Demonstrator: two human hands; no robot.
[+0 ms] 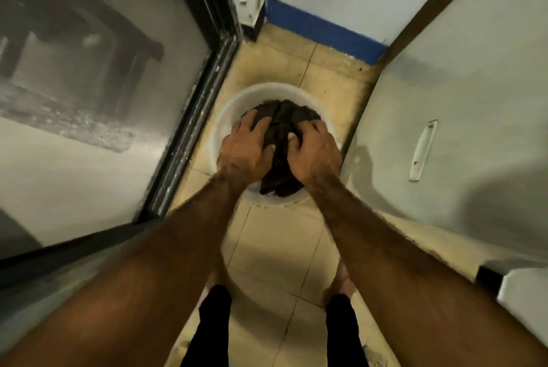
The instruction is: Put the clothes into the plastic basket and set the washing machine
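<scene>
Left hand [246, 150] and right hand [314, 153] both grip the dark crumpled clothes [281, 117] in the round white plastic basket [234, 105]. Loading looks nearly done, but the wash-setting step remains.

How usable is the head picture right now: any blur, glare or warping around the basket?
Head view: wide-angle warping bows the glass door, whose pane shows hazy reflections; slight motion blur; dim warm light leaves the dark clothes in the white basket almost featureless; the left hand and right hand on them read clearly; arm shadows fall on the white appliance.
</scene>
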